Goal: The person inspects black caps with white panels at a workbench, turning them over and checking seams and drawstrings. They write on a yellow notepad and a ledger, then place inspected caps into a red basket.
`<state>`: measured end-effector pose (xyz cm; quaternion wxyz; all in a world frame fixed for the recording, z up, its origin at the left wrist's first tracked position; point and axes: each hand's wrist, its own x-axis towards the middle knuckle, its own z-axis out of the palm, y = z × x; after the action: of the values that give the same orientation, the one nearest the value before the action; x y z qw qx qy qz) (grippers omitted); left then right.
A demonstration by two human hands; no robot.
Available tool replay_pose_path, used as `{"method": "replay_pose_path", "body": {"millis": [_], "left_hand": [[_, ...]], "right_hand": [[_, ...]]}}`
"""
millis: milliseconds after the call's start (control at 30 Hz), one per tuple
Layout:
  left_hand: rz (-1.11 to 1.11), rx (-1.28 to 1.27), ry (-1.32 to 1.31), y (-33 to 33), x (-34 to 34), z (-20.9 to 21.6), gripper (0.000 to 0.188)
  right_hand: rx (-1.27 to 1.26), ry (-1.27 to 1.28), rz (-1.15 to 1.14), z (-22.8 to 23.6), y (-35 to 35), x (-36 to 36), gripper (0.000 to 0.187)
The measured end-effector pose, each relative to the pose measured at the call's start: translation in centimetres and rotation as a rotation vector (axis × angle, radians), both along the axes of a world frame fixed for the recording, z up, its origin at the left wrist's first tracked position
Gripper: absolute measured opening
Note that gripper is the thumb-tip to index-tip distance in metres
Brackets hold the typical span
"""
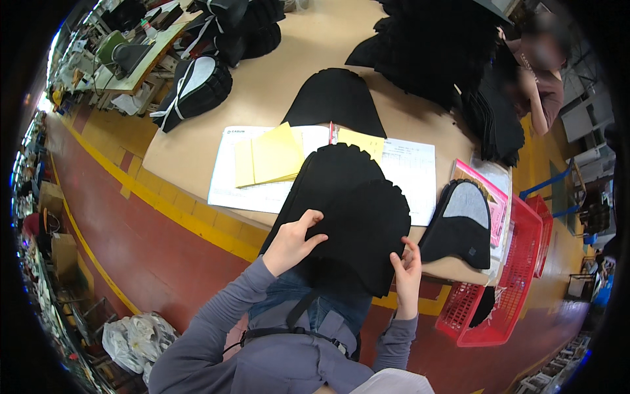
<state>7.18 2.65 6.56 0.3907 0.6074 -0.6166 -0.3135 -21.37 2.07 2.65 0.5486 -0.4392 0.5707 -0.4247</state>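
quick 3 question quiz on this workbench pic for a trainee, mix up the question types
1. True or false: both hands touch the stack of black fabric pieces.
2. Multiple choice: what lies on the white sheets, just beyond that stack? A) scissors B) yellow papers C) a blue cup
3. Fill in: the basket at the right end of the table is coloured ___.

Key
1. True. The left hand rests on the stack's left side and the right hand grips its lower right edge.
2. B, the yellow papers.
3. Red.
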Motion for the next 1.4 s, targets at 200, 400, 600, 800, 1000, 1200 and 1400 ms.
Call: {"method": "replay_pose_path", "body": {"millis": [200, 400, 600, 800, 1000, 1200, 1400], "left_hand": [[-0.110, -0.091, -0.166, 0.1, 0.2, 0.3, 0.062], [-0.136, -0.290, -0.274, 0.5, 0.0, -0.7, 0.056], [-0.146, -0.195, 0.030, 0.8, -0.2, -0.2, 0.039], [-0.117, 0.340, 0.230, 0.1, 0.4, 0.2, 0.036], [-0.220, 0.553, 0.657, -0.2, -0.2, 1.3, 0.045], [-0.173, 0.228, 0.266, -0.1, -2.0, 1.4, 0.054], [-0.144, 0.188, 0.160, -0.1, -3.0, 2.2, 0.056]], "right_hand": [[0.057, -0.223, -0.114, 0.1, 0.3, 0.5, 0.058], [0.031, -0.250, -0.176, 0.8, 0.4, 1.8, 0.057], [-0.043, -0.201, -0.216, -1.2, 1.2, 0.6, 0.048], [-0.072, -0.152, -0.160, 0.1, 2.1, -0.1, 0.054], [-0.069, -0.266, -0.178, 0.8, 1.4, 1.0, 0.050], [-0.028, -0.125, -0.154, -0.3, 1.6, 0.7, 0.039], [-0.072, -0.101, -0.180, -0.9, 1.5, 0.5, 0.044]]}}
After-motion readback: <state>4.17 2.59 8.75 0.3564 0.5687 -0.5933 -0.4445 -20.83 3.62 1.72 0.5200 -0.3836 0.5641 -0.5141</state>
